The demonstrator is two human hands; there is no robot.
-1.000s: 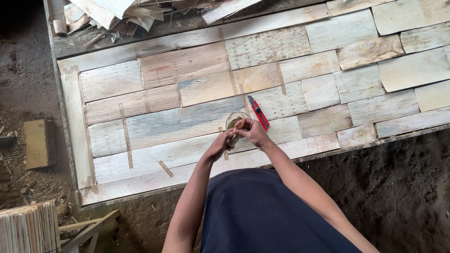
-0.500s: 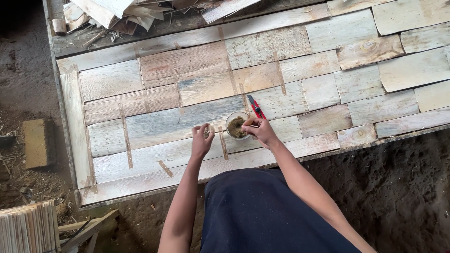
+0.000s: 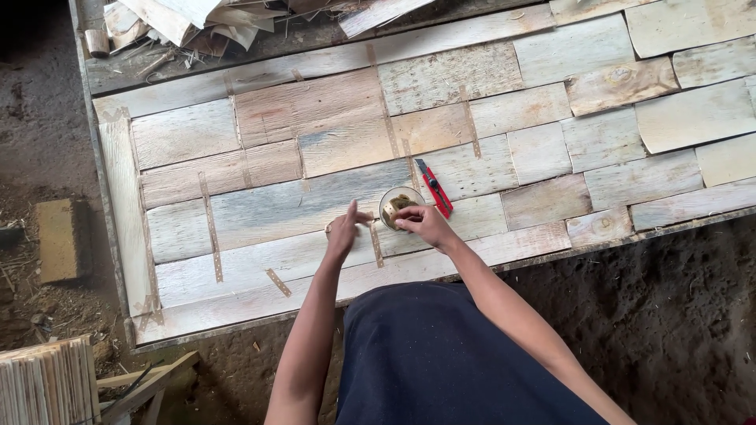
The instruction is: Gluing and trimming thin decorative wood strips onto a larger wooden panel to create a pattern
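Observation:
My right hand (image 3: 425, 226) grips a roll of brown paper tape (image 3: 398, 206) standing on a board of pale wood veneer pieces (image 3: 551, 149) joined by tape strips. My left hand (image 3: 344, 230) is a little to the left of the roll, with its fingers pinched on the loose tape end (image 3: 368, 219) just above the veneer. A short length of tape runs between the two hands. A red utility knife (image 3: 434, 189) lies flat on the veneer, touching the right side of the roll.
Loose veneer scraps (image 3: 181, 24) are piled at the table's far left end. A tan block (image 3: 59, 240) lies on the dirt floor to the left. A bundle of thin slats (image 3: 43, 386) stands at the bottom left. Dark soil (image 3: 677, 315) lies beyond the table's near edge.
My hands were together at the roll and have come apart. The left hand has moved left with the tape end, and the right stays on the roll.

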